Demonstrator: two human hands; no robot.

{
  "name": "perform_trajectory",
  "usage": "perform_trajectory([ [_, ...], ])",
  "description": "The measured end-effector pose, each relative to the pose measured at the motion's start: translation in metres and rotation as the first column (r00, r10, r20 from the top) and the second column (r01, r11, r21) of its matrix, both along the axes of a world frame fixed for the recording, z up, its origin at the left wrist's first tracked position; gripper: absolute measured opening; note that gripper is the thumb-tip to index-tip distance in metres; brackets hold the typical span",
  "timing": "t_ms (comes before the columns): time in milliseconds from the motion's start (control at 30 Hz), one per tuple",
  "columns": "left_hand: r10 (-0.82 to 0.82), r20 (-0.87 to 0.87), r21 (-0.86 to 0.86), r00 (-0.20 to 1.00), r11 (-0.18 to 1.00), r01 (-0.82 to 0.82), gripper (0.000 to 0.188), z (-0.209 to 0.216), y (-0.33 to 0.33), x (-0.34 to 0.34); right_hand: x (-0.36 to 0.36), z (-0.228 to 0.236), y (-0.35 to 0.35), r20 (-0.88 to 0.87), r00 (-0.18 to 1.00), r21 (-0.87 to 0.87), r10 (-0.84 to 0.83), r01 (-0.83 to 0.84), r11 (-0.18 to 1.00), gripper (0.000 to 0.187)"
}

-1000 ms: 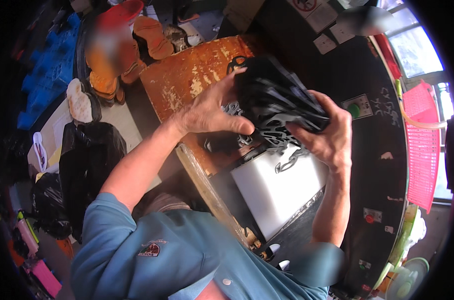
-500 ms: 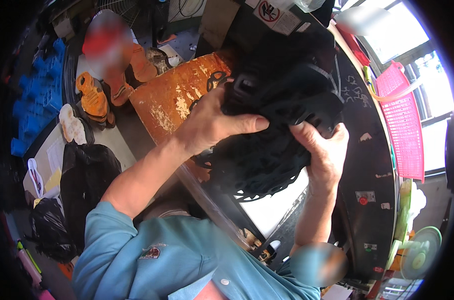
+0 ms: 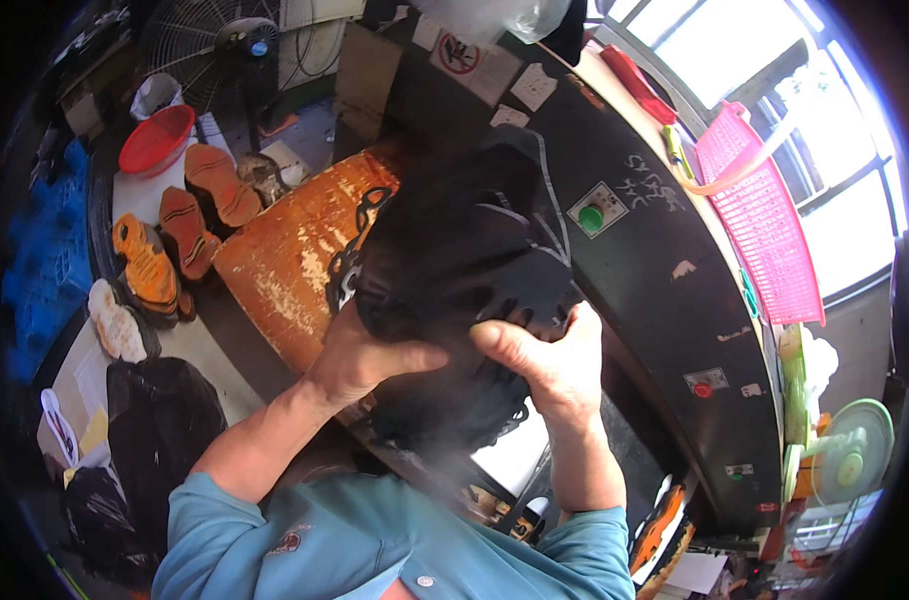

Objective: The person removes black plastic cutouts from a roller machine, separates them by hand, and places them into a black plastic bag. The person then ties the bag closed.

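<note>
In front of my chest I hold a floppy bundle of black pieces (image 3: 454, 240) that look like shoe uppers, with pale stitched lines and looped, cut-out edges. My left hand (image 3: 359, 360) is closed on its near left side, thumb on top. My right hand (image 3: 549, 370) grips its near right side, thumb pressed on the upper face and fingers curled around the edge. The fingertips are mostly hidden by the black material. Under the bundle's near edge shows a white surface (image 3: 514, 445), and to its left lies a worn orange-brown board (image 3: 279, 270).
Shoe soles (image 3: 146, 262) and a red bowl (image 3: 157, 138) rest at left, with a black plastic bag (image 3: 164, 410) nearer me. A black panel with a green button (image 3: 591, 215) curves along the right. Beyond it are a pink basket (image 3: 764, 215) and a small green fan (image 3: 852, 455).
Both hands and the bundle have come nearer my body. The bundle's far part now lies further left, and the view has shifted, showing the panel's green button. Both hands keep their hold.
</note>
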State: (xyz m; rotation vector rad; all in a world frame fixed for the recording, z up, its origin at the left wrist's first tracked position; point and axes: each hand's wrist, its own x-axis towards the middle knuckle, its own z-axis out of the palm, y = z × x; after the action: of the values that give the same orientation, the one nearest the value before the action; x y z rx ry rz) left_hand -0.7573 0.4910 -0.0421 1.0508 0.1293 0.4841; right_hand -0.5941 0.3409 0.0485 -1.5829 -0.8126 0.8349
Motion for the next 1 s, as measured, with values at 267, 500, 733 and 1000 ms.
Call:
perform_trajectory([
  [267, -0.144, 0.168, -0.213, 0.975, 0.961, 0.179, 0.102, -0.029, -0.005, 0.000, -0.015, 0.005, -0.002, 0.025, 0.998, 0.082, 0.057, -0.059, 0.995, 0.095],
  [500, 0.072, 0.070, -0.390, 0.995, 0.920, -0.039, 0.097, -0.048, 0.002, -0.004, 0.003, 0.009, 0.010, 0.177, 0.949, 0.023, 0.260, -0.268, 0.963, 0.102],
  [733, 0.122, 0.113, -0.395, 0.986, 0.916, -0.068, 0.083, -0.052, 0.017, -0.019, 0.002, 0.014, 0.028, -0.081, 0.964, 0.020, 0.254, -0.254, 0.967, 0.081],
  [1000, 0.133, 0.035, -0.440, 0.990, 0.892, -0.105, 0.066, -0.025, 0.009, -0.031, 0.021, 0.009, 0.037, -0.086, 0.946, -0.047, 0.313, -0.318, 0.947, 0.068],
])
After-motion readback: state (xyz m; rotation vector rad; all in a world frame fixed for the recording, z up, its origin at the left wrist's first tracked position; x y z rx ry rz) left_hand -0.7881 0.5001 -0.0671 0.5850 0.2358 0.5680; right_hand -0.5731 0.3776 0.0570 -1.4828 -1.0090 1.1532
